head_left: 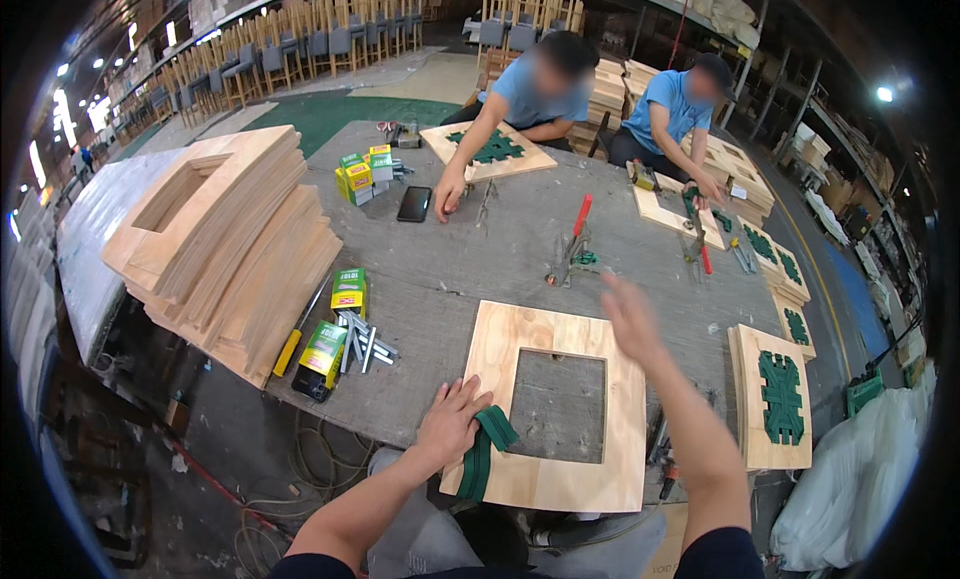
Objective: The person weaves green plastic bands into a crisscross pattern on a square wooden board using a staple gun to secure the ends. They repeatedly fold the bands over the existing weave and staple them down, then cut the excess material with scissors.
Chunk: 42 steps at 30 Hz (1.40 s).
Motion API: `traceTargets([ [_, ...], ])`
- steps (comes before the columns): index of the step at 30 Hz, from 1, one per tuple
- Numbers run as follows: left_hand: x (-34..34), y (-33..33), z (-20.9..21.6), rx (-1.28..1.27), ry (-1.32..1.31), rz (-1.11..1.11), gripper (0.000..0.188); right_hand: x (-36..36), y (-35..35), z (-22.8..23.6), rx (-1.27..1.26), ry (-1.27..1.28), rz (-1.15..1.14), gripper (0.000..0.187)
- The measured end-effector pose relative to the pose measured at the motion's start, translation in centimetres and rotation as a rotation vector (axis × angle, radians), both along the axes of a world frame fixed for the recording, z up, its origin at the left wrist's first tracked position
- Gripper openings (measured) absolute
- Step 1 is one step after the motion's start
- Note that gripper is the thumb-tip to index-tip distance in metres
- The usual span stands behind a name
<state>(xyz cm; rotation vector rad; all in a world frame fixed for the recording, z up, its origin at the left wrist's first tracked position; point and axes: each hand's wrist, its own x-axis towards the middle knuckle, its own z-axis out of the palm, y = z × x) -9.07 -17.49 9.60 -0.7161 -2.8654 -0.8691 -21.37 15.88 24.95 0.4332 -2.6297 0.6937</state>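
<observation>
Square plywood frame [560,339], pale wood, with a square opening cut through its middle; lies flat on the grey table [470,249], near edge overhanging the table's front edge. Grey tabletop visible through the opening. Dark green webbing strap [483,449], folded into a loop, draped over the frame's near-left corner, one end lying on the wood, the rest hanging down past the edge, pressed under the left hand [450,419].
</observation>
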Motion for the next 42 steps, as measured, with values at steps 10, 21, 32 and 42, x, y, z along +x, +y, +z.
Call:
traceTargets([
  [10,-0.7,-0.4,0.6,-0.017,-0.097,0.024,0.063,-27.4,-2.2,-1.7,-0.068,-0.036,-0.021,0.063],
  [21,-1.3,-0.2,0.6,-0.067,-0.163,0.031,0.071,-35.0,-3.5,-7.8,0.165,-0.509,-0.305,0.078],
  [32,-1.8,0.0,-0.1,-0.04,-0.079,0.023,0.073,-33.6,-3.5,-7.9,0.186,-0.509,-0.373,0.081],
  [42,-0.3,-0.3,0.0,-0.043,-0.164,0.063,0.075,-33.1,-6.8,-8.2,0.277,-0.708,-0.345,0.07],
])
